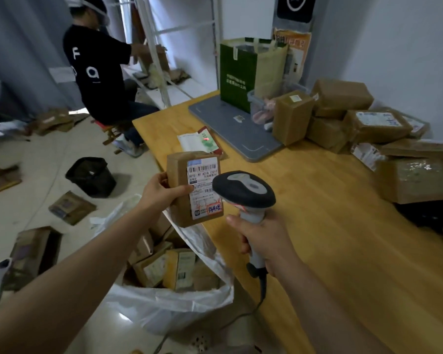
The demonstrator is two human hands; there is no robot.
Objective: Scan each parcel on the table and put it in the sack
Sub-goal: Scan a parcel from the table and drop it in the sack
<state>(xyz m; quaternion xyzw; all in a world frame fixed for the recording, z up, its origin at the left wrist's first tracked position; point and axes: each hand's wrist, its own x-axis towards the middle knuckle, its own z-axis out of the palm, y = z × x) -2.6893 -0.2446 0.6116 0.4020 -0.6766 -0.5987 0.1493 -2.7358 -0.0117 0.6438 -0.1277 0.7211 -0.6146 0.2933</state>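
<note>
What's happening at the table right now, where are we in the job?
A person holds a small brown parcel in the left hand, its label turned toward the handheld scanner gripped in the right hand. The parcel is in the air at the edge of the table, above the open white sack on the floor, which already contains several parcels. A pile of parcels waits at the table's far side.

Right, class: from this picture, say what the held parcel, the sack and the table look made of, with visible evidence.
The parcel looks like brown cardboard, perhaps taped over: dull brown faces, white paper label. The sack seems white plastic, likely woven: thin, crumpled, slightly shiny. The table is light wood, smooth-finished: grain lines and plank joints show.
</note>
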